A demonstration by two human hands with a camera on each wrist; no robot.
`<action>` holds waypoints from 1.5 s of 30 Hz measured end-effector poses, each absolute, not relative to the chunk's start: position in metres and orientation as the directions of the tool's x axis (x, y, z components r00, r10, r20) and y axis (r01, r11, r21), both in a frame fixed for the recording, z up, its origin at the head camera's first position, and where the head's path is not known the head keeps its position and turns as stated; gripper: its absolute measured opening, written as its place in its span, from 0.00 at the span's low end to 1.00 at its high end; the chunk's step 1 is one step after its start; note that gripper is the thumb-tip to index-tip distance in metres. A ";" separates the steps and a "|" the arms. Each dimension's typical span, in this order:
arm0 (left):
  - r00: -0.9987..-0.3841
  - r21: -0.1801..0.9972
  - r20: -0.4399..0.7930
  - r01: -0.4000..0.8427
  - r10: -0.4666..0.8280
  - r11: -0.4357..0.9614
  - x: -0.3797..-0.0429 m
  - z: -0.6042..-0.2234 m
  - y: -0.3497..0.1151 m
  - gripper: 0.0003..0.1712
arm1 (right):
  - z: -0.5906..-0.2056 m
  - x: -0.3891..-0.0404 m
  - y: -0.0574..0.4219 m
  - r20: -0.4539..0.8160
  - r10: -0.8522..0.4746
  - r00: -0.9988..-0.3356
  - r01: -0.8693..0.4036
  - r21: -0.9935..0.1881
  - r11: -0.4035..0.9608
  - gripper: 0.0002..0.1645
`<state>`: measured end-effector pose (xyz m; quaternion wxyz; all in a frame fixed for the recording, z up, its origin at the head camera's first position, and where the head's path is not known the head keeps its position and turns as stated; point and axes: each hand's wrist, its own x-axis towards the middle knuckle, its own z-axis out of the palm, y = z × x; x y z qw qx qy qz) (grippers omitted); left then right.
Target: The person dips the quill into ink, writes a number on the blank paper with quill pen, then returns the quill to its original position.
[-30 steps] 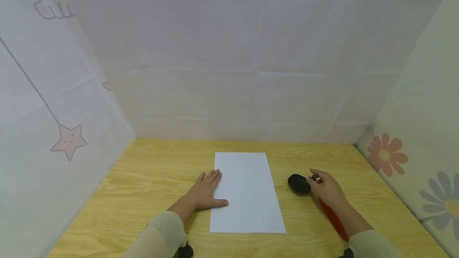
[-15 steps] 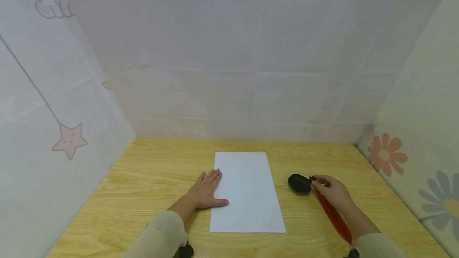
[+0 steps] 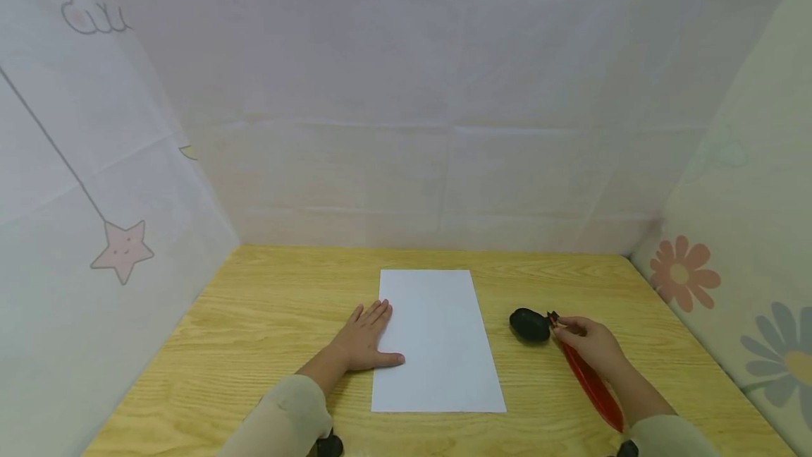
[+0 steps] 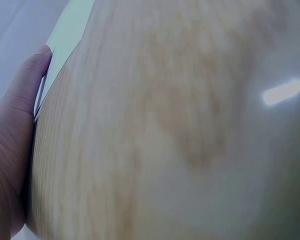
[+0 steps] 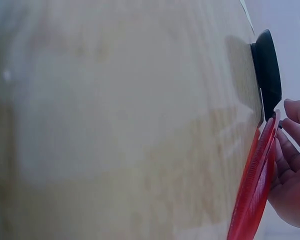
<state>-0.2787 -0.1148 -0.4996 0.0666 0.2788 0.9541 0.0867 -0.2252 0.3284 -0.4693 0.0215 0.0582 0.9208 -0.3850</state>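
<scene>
My left hand point(image 3: 363, 345) lies flat with spread fingers on the left edge of a white sheet of paper point(image 3: 438, 344). In the left wrist view, only part of the left hand point(image 4: 15, 105) shows beside the paper. To the right of the sheet, a smooth black oval thing point(image 3: 529, 325) lies on the table. A long red feather-shaped thing point(image 3: 593, 390) slants toward the front right from the black thing's narrow end. My right hand point(image 3: 590, 345) pinches its upper end with thumb and forefinger. Whether the red thing point(image 5: 255, 185) joins the black one point(image 5: 266, 65), I cannot tell.
A light wood-grain table point(image 3: 273, 295) carries everything. Pale fabric walls point(image 3: 412, 90) rise along its back and both sides, printed with flowers and a star. Small black devices show at both cuffs.
My right hand has drawn back a little to the right and front from the black oval thing, exposing more of the red thing. The left hand and paper have stayed put.
</scene>
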 end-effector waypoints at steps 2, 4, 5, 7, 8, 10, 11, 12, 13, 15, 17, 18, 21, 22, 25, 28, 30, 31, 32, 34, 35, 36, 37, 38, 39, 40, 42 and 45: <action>-0.836 0.202 -0.077 0.521 0.543 0.830 -0.279 -0.500 -0.115 0.62 | -0.470 -0.225 0.329 -0.085 0.091 -0.992 0.124 -0.702 0.701 0.33; -0.836 0.202 -0.078 0.520 0.543 0.830 -0.279 -0.500 -0.115 0.62 | -0.471 -0.226 0.330 -0.087 0.089 -0.992 0.124 -0.699 0.704 0.34; -0.837 0.201 -0.077 0.520 0.542 0.830 -0.279 -0.500 -0.115 0.62 | -0.471 -0.226 0.330 -0.087 0.086 -0.993 0.122 -0.699 0.705 0.34; -0.837 0.202 -0.077 0.519 0.542 0.831 -0.279 -0.500 -0.115 0.62 | -0.472 -0.226 0.330 -0.085 0.083 -0.993 0.119 -0.697 0.708 0.35; -0.837 0.201 -0.077 0.519 0.541 0.831 -0.279 -0.500 -0.115 0.62 | -0.472 -0.226 0.330 -0.084 0.081 -0.993 0.117 -0.696 0.708 0.35; -0.838 0.200 -0.075 0.518 0.541 0.832 -0.278 -0.500 -0.115 0.62 | -0.474 -0.227 0.330 -0.081 0.078 -0.994 0.113 -0.697 0.708 0.34; -0.838 0.199 -0.074 0.519 0.541 0.831 -0.278 -0.500 -0.115 0.62 | -0.474 -0.228 0.330 -0.080 0.077 -0.994 0.111 -0.697 0.709 0.34; -0.838 0.197 -0.073 0.519 0.541 0.832 -0.278 -0.500 -0.115 0.62 | -0.475 -0.228 0.330 -0.077 0.078 -0.994 0.110 -0.694 0.711 0.34; -0.838 0.196 -0.071 0.520 0.541 0.831 -0.278 -0.500 -0.115 0.62 | -0.475 -0.229 0.330 -0.076 0.079 -0.994 0.109 -0.694 0.712 0.34; -0.838 0.197 -0.070 0.520 0.541 0.831 -0.278 -0.500 -0.115 0.62 | -0.476 -0.230 0.330 -0.078 0.082 -0.994 0.113 -0.693 0.712 0.34; -0.838 0.201 -0.069 0.519 0.541 0.831 -0.278 -0.499 -0.114 0.62 | -0.476 -0.231 0.330 -0.078 0.083 -0.993 0.114 -0.692 0.712 0.34; -0.838 0.204 -0.069 0.519 0.541 0.830 -0.278 -0.499 -0.114 0.62 | -0.476 -0.231 0.330 -0.079 0.084 -0.993 0.115 -0.692 0.713 0.34; -0.838 0.207 -0.068 0.518 0.541 0.830 -0.279 -0.499 -0.114 0.62 | -0.476 -0.232 0.331 -0.084 0.089 -0.992 0.122 -0.697 0.706 0.34; -0.838 0.204 -0.067 0.519 0.541 0.830 -0.279 -0.500 -0.115 0.62 | -0.476 -0.232 0.331 -0.084 0.090 -0.992 0.123 -0.701 0.703 0.34; -0.839 0.200 -0.065 0.520 0.541 0.830 -0.280 -0.501 -0.115 0.62 | -0.477 -0.232 0.331 -0.086 0.095 -0.992 0.128 -0.708 0.694 0.33; -0.838 0.197 -0.068 0.520 0.541 0.831 -0.280 -0.501 -0.115 0.62 | -0.476 -0.231 0.331 -0.083 0.098 -0.992 0.128 -0.716 0.687 0.33; -0.838 0.197 -0.070 0.520 0.541 0.831 -0.280 -0.501 -0.115 0.62 | -0.475 -0.231 0.330 -0.081 0.096 -0.992 0.125 -0.722 0.680 0.33; -0.838 0.195 -0.072 0.521 0.541 0.831 -0.280 -0.501 -0.115 0.62 | -0.475 -0.231 0.329 -0.077 0.096 -0.992 0.122 -0.723 0.680 0.33; -0.838 0.194 -0.073 0.520 0.541 0.832 -0.280 -0.501 -0.115 0.62 | -0.474 -0.231 0.328 -0.072 0.094 -0.993 0.117 -0.727 0.677 0.32; -0.838 0.195 -0.074 0.520 0.541 0.832 -0.280 -0.501 -0.115 0.62 | -0.473 -0.231 0.327 -0.059 0.091 -0.994 0.105 -0.730 0.676 0.31; -0.838 0.196 -0.075 0.519 0.541 0.832 -0.280 -0.501 -0.115 0.62 | -0.473 -0.232 0.326 -0.051 0.091 -0.995 0.099 -0.731 0.676 0.30; -0.838 0.196 -0.075 0.519 0.540 0.832 -0.280 -0.501 -0.115 0.62 | -0.472 -0.232 0.326 -0.044 0.089 -0.995 0.093 -0.730 0.677 0.30; -0.838 0.197 -0.076 0.518 0.540 0.832 -0.280 -0.501 -0.115 0.62 | -0.471 -0.232 0.325 -0.039 0.091 -0.995 0.091 -0.730 0.677 0.29; -0.838 0.198 -0.077 0.518 0.540 0.832 -0.280 -0.500 -0.115 0.62 | -0.471 -0.233 0.325 -0.035 0.092 -0.995 0.089 -0.730 0.678 0.29; -0.838 0.199 -0.077 0.519 0.541 0.832 -0.280 -0.500 -0.115 0.62 | -0.470 -0.233 0.324 -0.033 0.094 -0.995 0.088 -0.730 0.678 0.29; -0.837 0.200 -0.077 0.519 0.541 0.831 -0.280 -0.500 -0.115 0.62 | -0.469 -0.234 0.324 -0.031 0.095 -0.995 0.087 -0.730 0.678 0.29; -0.837 0.198 -0.079 0.519 0.541 0.832 -0.279 -0.500 -0.115 0.62 | -0.467 -0.234 0.323 -0.033 0.099 -0.995 0.091 -0.732 0.675 0.30; -0.837 0.199 -0.079 0.519 0.541 0.831 -0.279 -0.500 -0.115 0.62 | -0.464 -0.236 0.323 -0.030 0.105 -0.994 0.092 -0.748 0.658 0.32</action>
